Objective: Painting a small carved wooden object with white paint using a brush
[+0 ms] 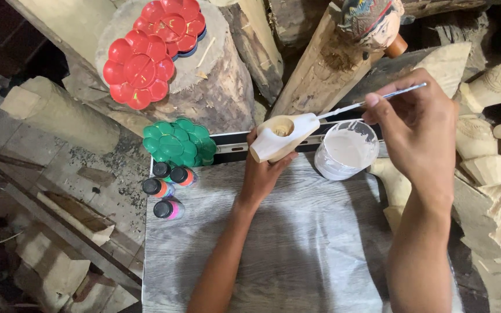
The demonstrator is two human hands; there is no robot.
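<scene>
A view from above of a person's two bare forearms reaching forward over a grey wood-grain tabletop [297,243].

The left hand [260,174] has its fingers wrapped from below around a pale carved wooden piece [282,136], holding it up above the far edge of the tabletop. The piece has a round hollow in its top, facing up.

The right hand [418,130] has its fingers pinched closed on a thin paintbrush [372,102]. The brush runs from those fingers leftward, and its tip meets the end of the wooden piece beside the hollow.

Between the two hands, just under the brush, stands a clear cup of whitish paint [346,149] on the tabletop.

To the left of the left fingers, four small paint bottles with black caps [164,188] cluster at the tabletop's corner. Just beyond them sits a green flower-shaped palette [179,142].

Farther past the left fingers, two red flower-shaped palettes [152,49] lie on a tree stump [215,87]. Beyond the right fingers, a painted carved head [372,20] rests among rough timber. To the right of the right hand lie several unpainted carved wooden pieces [488,150].
</scene>
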